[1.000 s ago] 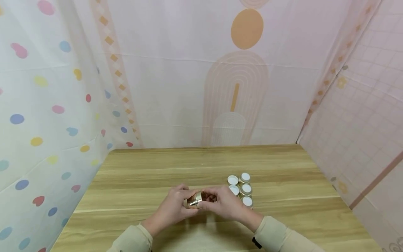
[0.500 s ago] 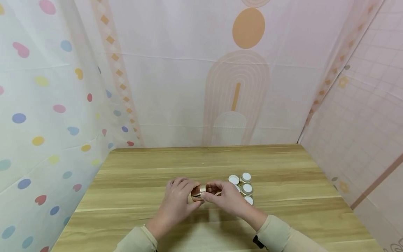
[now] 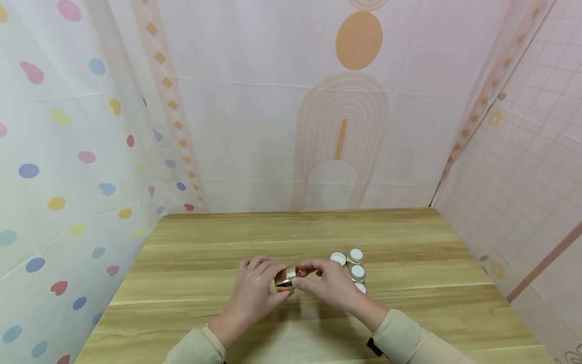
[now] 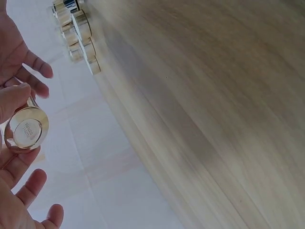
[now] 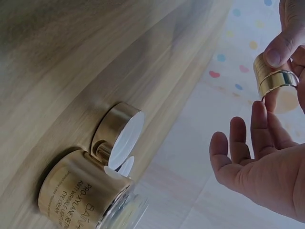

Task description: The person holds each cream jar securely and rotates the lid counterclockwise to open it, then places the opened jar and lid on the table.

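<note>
My left hand [image 3: 254, 285] grips a shiny gold cosmetic jar [image 3: 284, 279] lying sideways above the table, thumb and fingers round its body. In the left wrist view the round base of the jar [image 4: 27, 131] faces the camera, with small stamped print on it. From the other end, my right hand [image 3: 334, 288] pinches the jar's band between thumb and forefinger. The right wrist view shows that glossy gold band [image 5: 278, 82] beside the matte body, with a right fingertip at its edge and the other right fingers spread away from it.
Just beyond my right hand, open gold jars [image 3: 356, 256] with white tops stand in a row on the wooden table [image 3: 218, 242]. Beside them an upturned gold cap [image 5: 112, 129] has a white inside. An eye cream label marks one gold jar [image 5: 76, 191]. Patterned curtains [image 3: 254, 126] surround the table.
Both hands and the jar have shifted slightly right and up from a second ago. The jar has levelled out, and the right hand's fingers have changed their hold on its end.
</note>
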Motion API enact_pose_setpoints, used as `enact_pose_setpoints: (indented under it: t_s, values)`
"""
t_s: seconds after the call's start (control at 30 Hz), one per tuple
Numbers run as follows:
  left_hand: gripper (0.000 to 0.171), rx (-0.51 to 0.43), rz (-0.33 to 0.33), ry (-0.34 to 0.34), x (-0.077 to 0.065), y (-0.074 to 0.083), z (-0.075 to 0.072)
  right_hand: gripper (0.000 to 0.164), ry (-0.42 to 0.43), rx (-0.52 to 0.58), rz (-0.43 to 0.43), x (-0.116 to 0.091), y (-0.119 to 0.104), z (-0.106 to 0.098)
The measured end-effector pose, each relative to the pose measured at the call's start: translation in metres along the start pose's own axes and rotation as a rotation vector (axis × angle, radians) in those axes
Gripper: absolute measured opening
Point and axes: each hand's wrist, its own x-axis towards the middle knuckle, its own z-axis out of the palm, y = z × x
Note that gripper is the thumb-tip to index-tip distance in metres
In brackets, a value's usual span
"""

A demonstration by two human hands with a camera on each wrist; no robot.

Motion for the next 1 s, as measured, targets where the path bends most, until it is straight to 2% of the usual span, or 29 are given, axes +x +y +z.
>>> enact_pose_setpoints:
  t_s: [0.23,0.5,1.0]
  values:
    - [0.058,0.0,-0.013,-0.013,-0.0016,-0.0007,0.0021,0.038,-0.027,0.001,-0.008,0.0004,0.001,-0.001]
    - [0.055,-0.017,-0.089,-0.07,-0.0024,0.0005,0.0014,0.043,-0.071,-0.012,0.034,0.0026,0.0055,-0.0012]
    - [0.05,-0.012,-0.114,-0.091,-0.0015,0.0049,-0.0001,0.038,-0.086,0.004,0.021,0.0034,0.0072,0.0005]
